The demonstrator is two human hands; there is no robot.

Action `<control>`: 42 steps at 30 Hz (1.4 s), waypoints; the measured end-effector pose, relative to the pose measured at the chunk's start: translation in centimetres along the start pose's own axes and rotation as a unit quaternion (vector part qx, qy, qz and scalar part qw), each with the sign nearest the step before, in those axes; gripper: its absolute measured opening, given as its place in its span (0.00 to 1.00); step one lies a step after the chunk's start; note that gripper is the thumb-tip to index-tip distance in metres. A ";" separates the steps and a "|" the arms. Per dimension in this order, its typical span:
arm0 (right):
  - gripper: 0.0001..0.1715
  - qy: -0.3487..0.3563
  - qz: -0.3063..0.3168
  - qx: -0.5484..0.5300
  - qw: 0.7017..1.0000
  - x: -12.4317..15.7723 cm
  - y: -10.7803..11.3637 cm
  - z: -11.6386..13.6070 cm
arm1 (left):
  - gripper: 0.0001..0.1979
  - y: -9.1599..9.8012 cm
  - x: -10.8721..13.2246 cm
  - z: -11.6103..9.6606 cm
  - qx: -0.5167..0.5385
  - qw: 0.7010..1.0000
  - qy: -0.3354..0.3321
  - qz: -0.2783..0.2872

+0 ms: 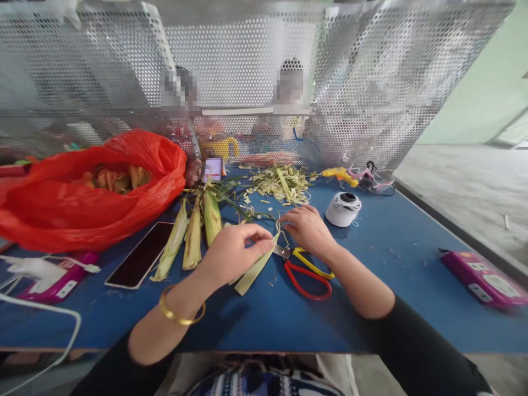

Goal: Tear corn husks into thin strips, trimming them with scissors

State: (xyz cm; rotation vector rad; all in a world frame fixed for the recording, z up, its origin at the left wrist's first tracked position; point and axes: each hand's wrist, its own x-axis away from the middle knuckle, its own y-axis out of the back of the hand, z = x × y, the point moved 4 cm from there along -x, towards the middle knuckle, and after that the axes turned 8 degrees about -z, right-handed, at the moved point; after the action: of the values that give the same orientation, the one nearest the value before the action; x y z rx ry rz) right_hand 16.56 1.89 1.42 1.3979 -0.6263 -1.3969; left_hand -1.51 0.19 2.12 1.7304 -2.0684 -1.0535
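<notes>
Between my thumb and fingers, my left hand [237, 250] pinches a pale green corn husk [253, 274], whose broad end hangs down toward me. My right hand [307, 226] has its fingertips closed at the husk's narrow upper end, where thin strands curl. Just below, scissors [307, 275] with one red and one yellow handle lie on the blue table, blades partly under the strands. Left of my left hand lie several husk-wrapped corn ears [192, 234]. A spool of white thread [343, 209] stands to the right of my right hand.
A red plastic bag [165, 159] with husks inside sits at left, near a phone [140, 256]. Husk scraps [280, 184] are piled at the back before a perforated metal screen [247, 60]. A yellow glue gun [340, 176] and purple power strips [482, 278] lie around; people are behind the screen.
</notes>
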 end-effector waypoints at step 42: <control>0.13 0.174 -0.297 -0.013 0.939 0.4 4.6 -0.2 | 0.06 -2.8 -5.0 -3.8 0.345 0.934 0.086 0.018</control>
State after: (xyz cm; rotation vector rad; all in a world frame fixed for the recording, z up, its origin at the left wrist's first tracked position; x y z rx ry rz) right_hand 18.20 -0.02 5.28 1.8483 0.0624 -1.5422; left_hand 4.24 3.33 4.25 1.9599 -2.5101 -0.1264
